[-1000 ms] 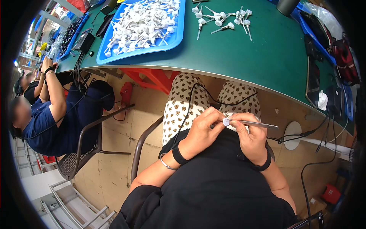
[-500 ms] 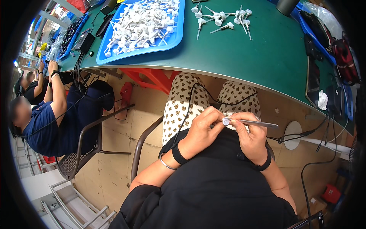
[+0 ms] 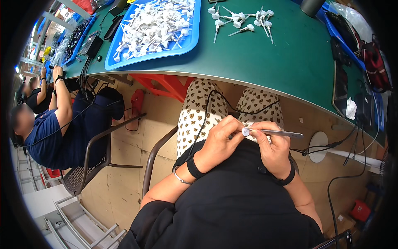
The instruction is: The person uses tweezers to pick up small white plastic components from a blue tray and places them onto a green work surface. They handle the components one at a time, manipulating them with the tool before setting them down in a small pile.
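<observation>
Over my lap, my left hand (image 3: 226, 139) pinches a small white plastic piece (image 3: 245, 132) between thumb and fingertips. My right hand (image 3: 271, 145) is closed on slim metal tweezers (image 3: 284, 133), whose back end points off to the right. The tweezers' tips meet the white piece, and my fingers partly hide them there. On the table above my knees, a blue tray (image 3: 112, 62) holds a heap of small white plastic parts (image 3: 155, 29) with thin stems. Several similar parts (image 3: 238, 18) lie loose to the right of the tray.
The green table (image 3: 265, 58) curves in front of my knees. At its right lie a phone (image 3: 340, 89), a crumpled white tissue (image 3: 350, 108) and a dark red bag (image 3: 373, 62). A black cable (image 3: 226, 99) crosses my thighs. A co-worker (image 3: 54, 128) sits at the left near a brown chair (image 3: 93, 153).
Almost nothing differs. The back end of the tweezers has shifted very slightly to the right; both hands stay in place.
</observation>
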`<action>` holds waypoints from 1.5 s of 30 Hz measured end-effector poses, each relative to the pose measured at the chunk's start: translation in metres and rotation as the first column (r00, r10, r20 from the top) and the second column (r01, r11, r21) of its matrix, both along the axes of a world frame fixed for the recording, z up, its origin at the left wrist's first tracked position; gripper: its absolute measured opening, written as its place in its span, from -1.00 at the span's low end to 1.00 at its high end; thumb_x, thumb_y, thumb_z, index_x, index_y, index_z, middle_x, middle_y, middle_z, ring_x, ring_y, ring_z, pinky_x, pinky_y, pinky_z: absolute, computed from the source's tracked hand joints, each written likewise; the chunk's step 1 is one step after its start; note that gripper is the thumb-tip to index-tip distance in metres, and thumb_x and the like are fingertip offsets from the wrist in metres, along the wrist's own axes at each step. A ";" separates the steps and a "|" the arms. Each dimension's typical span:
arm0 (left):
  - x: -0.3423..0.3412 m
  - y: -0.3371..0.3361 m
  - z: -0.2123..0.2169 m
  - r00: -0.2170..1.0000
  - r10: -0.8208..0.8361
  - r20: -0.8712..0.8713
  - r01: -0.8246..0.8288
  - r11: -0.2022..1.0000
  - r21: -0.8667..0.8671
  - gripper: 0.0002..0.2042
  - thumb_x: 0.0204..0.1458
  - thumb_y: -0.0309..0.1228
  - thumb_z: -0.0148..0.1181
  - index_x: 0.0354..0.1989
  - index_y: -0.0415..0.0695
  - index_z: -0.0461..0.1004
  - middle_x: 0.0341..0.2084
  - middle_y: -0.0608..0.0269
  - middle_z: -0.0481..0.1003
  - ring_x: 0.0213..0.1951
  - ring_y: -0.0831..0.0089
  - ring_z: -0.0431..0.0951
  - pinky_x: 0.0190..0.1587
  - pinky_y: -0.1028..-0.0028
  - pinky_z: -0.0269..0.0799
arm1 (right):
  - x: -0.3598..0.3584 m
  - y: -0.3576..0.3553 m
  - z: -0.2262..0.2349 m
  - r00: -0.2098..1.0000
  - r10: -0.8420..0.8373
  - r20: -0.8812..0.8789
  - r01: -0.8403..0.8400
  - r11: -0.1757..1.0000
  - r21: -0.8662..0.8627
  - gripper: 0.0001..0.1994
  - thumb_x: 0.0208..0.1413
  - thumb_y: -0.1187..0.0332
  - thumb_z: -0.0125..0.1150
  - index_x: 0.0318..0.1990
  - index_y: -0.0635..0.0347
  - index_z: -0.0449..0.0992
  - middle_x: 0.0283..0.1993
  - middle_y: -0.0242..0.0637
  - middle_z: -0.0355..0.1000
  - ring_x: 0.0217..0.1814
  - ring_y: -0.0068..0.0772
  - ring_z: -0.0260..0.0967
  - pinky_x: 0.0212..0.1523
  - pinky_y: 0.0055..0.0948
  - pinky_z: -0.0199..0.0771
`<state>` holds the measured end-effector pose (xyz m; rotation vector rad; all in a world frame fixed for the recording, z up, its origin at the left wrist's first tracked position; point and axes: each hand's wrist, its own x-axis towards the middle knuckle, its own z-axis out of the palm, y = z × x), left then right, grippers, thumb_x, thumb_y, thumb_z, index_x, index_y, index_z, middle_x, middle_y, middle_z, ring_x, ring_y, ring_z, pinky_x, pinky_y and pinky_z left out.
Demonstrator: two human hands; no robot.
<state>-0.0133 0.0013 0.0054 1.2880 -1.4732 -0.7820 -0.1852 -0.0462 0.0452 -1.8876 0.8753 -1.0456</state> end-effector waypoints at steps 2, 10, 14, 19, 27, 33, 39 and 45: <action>0.000 0.000 0.000 1.000 -0.004 -0.001 0.004 1.000 -0.001 -0.90 0.05 -0.64 0.30 -0.28 -0.23 0.54 -0.37 0.17 0.49 -0.37 0.25 0.55 -0.37 0.37 0.47 | 0.000 0.002 0.001 1.000 -0.012 -0.004 0.012 0.999 0.032 -0.93 0.26 0.49 0.28 -0.19 0.32 0.58 -0.28 -0.23 0.57 -0.35 -0.40 0.50 -0.34 -0.45 0.48; -0.002 0.002 0.001 1.000 -0.008 0.002 0.008 0.999 0.047 -0.91 0.05 -0.63 0.30 -0.29 -0.24 0.53 -0.38 0.14 0.48 -0.35 0.22 0.55 -0.34 0.35 0.46 | 0.001 0.001 0.002 0.997 0.007 -0.080 -0.012 0.998 -0.058 -0.95 0.22 0.52 0.28 -0.22 0.31 0.57 -0.29 -0.20 0.55 -0.34 -0.20 0.50 -0.30 -0.34 0.50; -0.002 0.002 0.000 1.000 -0.014 0.023 0.013 0.999 0.035 -0.90 0.03 -0.64 0.32 -0.30 -0.25 0.54 -0.37 0.14 0.50 -0.34 0.23 0.55 -0.31 0.36 0.47 | 0.002 -0.001 0.007 0.990 0.051 -0.131 -0.070 0.986 -0.148 -0.95 0.19 0.53 0.28 -0.25 0.31 0.56 -0.31 -0.18 0.53 -0.34 -0.12 0.49 -0.31 -0.28 0.49; 0.001 0.003 -0.003 0.998 -0.031 0.049 0.029 0.998 0.051 -0.87 0.00 -0.65 0.36 -0.28 -0.26 0.57 -0.37 0.16 0.53 -0.32 0.29 0.56 -0.27 0.39 0.48 | 0.000 -0.003 0.004 0.984 0.092 -0.156 -0.118 0.978 -0.172 -0.94 0.18 0.53 0.29 -0.25 0.33 0.55 -0.32 -0.17 0.53 -0.35 -0.11 0.48 -0.32 -0.27 0.49; 0.005 0.002 -0.006 0.988 -0.041 -0.148 0.060 0.990 0.128 -0.93 0.13 -0.57 0.34 -0.30 -0.27 0.56 -0.33 0.19 0.55 -0.32 0.49 0.59 -0.29 0.52 0.52 | -0.005 0.000 -0.003 0.984 -0.035 0.174 -0.009 0.969 0.245 -0.89 0.23 0.51 0.31 -0.13 0.34 0.58 -0.21 -0.21 0.60 -0.22 -0.45 0.58 -0.20 -0.46 0.56; 0.002 0.002 -0.003 0.947 -0.018 -0.320 0.082 0.978 0.190 -0.93 0.17 -0.54 0.32 -0.29 -0.28 0.56 -0.29 0.21 0.55 -0.29 0.52 0.61 -0.26 0.55 0.54 | -0.006 0.000 -0.002 0.963 -0.048 0.266 -0.050 0.936 0.348 -0.86 0.27 0.50 0.29 -0.08 0.36 0.52 -0.17 -0.22 0.60 -0.19 -0.55 0.56 -0.18 -0.55 0.57; 0.028 -0.011 0.046 0.990 0.020 -0.143 -0.037 0.993 -0.113 -1.00 0.17 -0.60 0.24 -0.29 -0.27 0.56 -0.25 0.19 0.58 -0.28 0.49 0.62 -0.26 0.53 0.53 | -0.007 0.005 0.001 0.945 -0.095 0.314 -0.007 0.951 0.309 -0.86 0.26 0.51 0.29 -0.09 0.35 0.52 -0.16 -0.19 0.59 -0.15 -0.48 0.56 -0.12 -0.51 0.57; 0.135 -0.089 0.137 0.761 0.613 0.214 -0.437 0.728 -0.529 -0.92 0.17 -0.53 0.29 -0.19 -0.22 0.60 -0.36 0.21 0.61 -0.36 0.47 0.59 -0.18 0.51 0.52 | -0.009 0.006 0.001 0.944 -0.061 0.325 -0.038 0.956 0.290 -0.84 0.24 0.48 0.34 -0.10 0.34 0.54 -0.16 -0.18 0.59 -0.17 -0.48 0.55 -0.13 -0.49 0.56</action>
